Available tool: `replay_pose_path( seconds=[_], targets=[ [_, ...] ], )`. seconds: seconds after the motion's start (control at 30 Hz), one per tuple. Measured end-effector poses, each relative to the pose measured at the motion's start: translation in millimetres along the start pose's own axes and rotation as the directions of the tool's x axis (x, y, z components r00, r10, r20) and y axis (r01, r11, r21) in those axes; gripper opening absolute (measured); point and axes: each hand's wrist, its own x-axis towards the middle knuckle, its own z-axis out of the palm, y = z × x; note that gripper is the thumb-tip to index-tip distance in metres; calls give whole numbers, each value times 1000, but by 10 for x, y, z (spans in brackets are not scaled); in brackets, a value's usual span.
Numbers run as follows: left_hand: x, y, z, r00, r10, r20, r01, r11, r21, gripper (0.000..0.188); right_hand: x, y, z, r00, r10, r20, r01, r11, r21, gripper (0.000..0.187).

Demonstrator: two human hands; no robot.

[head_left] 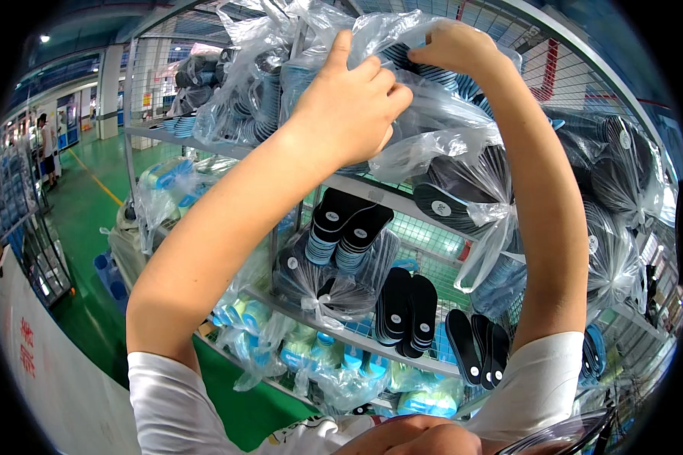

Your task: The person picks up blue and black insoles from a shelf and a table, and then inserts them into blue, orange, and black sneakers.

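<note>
Clear plastic film (pixel 436 114) bunches around both your hands at the top shelf (pixel 186 138) of a metal mesh rack (pixel 565 76), where an opened-out bag holds stacked insoles (pixel 439 78) with blue edges. Your left hand (pixel 349 102) lies against the front of the film, index finger pointing up and the other fingers bent; whether it pinches the plastic, you cannot tell from this view. Your right hand (pixel 463 49) is higher and farther right, curled over the bag's upper edge just beside the stacked insoles, its fingertips partly hidden, so its grip cannot be told either. To the left of your hands, another bagged stack (pixel 262 106) sits on the same shelf. Below your raised arms, two stacks of black insoles (pixel 341 220) stand in front of you above a knotted bag (pixel 322 296), and more black insoles (pixel 406 311) lean side by side to the right. Lower still are bags of blue and pale green pieces (pixel 311 349). Off to your left runs a green floor (pixel 91 178) with a yellow line, and a person (pixel 48 152) stands well apart.
</note>
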Motion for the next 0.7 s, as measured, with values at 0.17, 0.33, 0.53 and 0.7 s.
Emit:
replay_pose_path(
  seconds=[0.17,0.33,0.53,0.7],
  targets=[
    [-2,-2,-4,999,-51,-7,51,998,-34,19,10,-146,84,988,139,69,-123,972,-200,32],
    [-23,15,20,998,-65,-25,63,996,-59,18,-8,-98,151,970,235,-68,-234,972,27,42],
    [20,27,30,994,-74,-85,68,995,-74,17,-165,-33,170,959,207,-193,-162,960,226,41],
    [82,57,17,992,-105,-75,98,991,-87,14,-278,35,246,927,206,-313,-106,946,308,45]
  ],
)
